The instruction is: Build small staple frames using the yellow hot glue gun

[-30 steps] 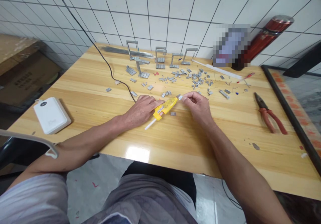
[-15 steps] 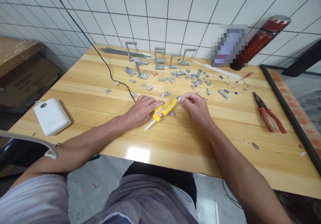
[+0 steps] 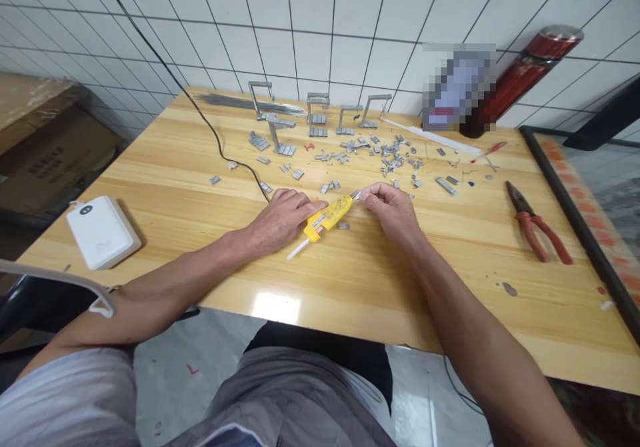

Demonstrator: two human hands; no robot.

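A yellow hot glue gun [image 3: 327,219] lies slanted just above the table, with a clear glue stick [image 3: 299,249] poking out of its rear. My left hand [image 3: 283,220] is closed around its handle, most of which the fingers hide. Close to the nozzle, my right hand [image 3: 390,207] pinches a small grey piece [image 3: 356,195] between thumb and forefinger; whether it touches the nozzle I cannot tell. Below the gun rests a loose grey piece [image 3: 343,226]. Farther back are a scatter of small grey pieces [image 3: 395,157] and several upright grey bracket-shaped frames [image 3: 283,137] on flat bases.
Red-handled pliers [image 3: 535,223] lie at the right, near a black-edged frame [image 3: 575,213]. A white power bank [image 3: 103,232] sits at the left. Behind are thin grey rods [image 3: 240,103], a red pen [image 3: 489,152] and a red flask [image 3: 530,73]. A black cable [image 3: 213,127] crosses the table.
Both hands and the glue gun stay almost where they were. Only a slight shift of the camera view shows.
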